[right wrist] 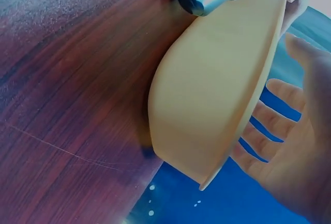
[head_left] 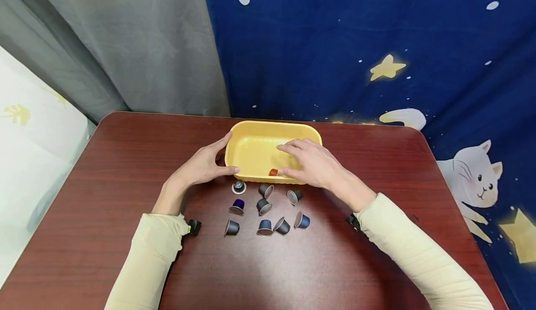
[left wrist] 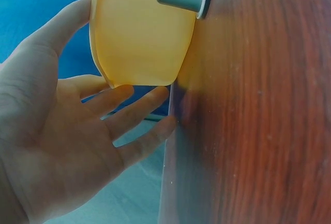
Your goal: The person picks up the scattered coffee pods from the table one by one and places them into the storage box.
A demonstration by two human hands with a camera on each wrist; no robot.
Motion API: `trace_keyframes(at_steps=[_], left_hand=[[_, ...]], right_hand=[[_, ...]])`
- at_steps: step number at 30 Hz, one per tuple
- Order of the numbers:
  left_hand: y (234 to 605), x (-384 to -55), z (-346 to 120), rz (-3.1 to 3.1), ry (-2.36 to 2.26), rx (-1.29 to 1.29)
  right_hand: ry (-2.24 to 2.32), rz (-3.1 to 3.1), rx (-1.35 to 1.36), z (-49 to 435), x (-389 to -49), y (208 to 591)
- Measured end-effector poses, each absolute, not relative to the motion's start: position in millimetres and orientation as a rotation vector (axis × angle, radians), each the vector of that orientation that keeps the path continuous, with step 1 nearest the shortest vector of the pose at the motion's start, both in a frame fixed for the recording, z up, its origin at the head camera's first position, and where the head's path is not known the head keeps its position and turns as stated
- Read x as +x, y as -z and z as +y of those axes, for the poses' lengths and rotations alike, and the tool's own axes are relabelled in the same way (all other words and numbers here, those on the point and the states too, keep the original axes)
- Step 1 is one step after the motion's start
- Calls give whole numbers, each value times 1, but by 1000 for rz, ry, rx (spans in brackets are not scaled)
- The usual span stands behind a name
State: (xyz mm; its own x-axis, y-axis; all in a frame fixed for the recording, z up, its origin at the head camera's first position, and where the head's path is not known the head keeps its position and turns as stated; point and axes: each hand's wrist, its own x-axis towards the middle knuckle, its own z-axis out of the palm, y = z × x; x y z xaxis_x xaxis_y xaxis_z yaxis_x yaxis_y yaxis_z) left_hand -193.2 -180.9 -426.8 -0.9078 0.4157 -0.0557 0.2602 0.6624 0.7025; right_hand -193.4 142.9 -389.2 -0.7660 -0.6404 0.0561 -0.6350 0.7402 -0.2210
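Observation:
A yellow rectangular bin stands near the back of the table. My left hand spans its left end, thumb at the front rim and fingertips at the left side. In the left wrist view these fingers are spread and fairly straight against the bin's wall. Over the bin's right half is my right hand, fingers relaxed and apart with nothing between them. Close to the right thumb, a small red coffee capsule lies inside, along the front wall. The right wrist view shows loose, slightly bent fingers beyond the rim.
Several coffee capsules lie in front of the bin: a black one beside the left thumb, a purple one, a grey one and blue ones. The brown table's far edge runs behind the bin, before a blue curtain.

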Motion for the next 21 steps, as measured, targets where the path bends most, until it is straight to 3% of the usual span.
trace_keyframes(at_steps=[21], left_hand=[[427, -195, -183, 2694, -1029, 589]], right_hand=[[416, 2956, -1139, 159, -174, 384]])
